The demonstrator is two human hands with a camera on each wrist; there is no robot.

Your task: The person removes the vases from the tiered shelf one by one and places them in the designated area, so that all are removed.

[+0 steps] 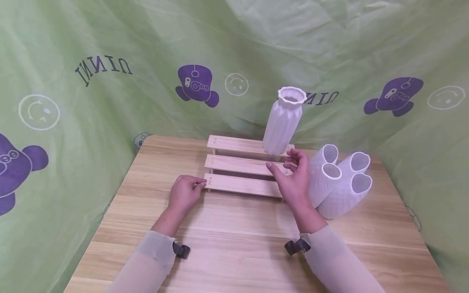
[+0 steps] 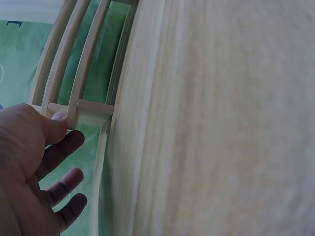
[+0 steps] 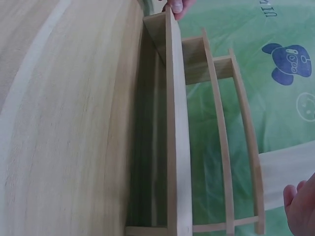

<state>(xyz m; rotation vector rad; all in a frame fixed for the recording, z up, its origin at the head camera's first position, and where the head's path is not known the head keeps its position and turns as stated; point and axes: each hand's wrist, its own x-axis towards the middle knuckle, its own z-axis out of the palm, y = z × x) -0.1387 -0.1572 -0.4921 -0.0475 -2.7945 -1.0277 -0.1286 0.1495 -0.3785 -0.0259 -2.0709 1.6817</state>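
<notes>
A three-step wooden rack [image 1: 242, 185] stands toward the back of the table. My left hand [image 1: 186, 191] pinches the left end of its lowest, front step; in the left wrist view the thumb and index finger of this hand [image 2: 29, 162] meet at the slat's end, the other fingers loose. A white fluted vase [image 1: 282, 126] with a wavy rim stands upright on the rack's top step, near the right end. My right hand [image 1: 296, 179] hovers in front of that vase at the rack's right end, fingers spread and loosely bent, holding nothing.
Several more white vases [image 1: 344, 195] stand close together on the table just right of my right hand. A green printed cloth [image 1: 154, 49] hangs behind and beside the wood-grain table [image 1: 234, 252].
</notes>
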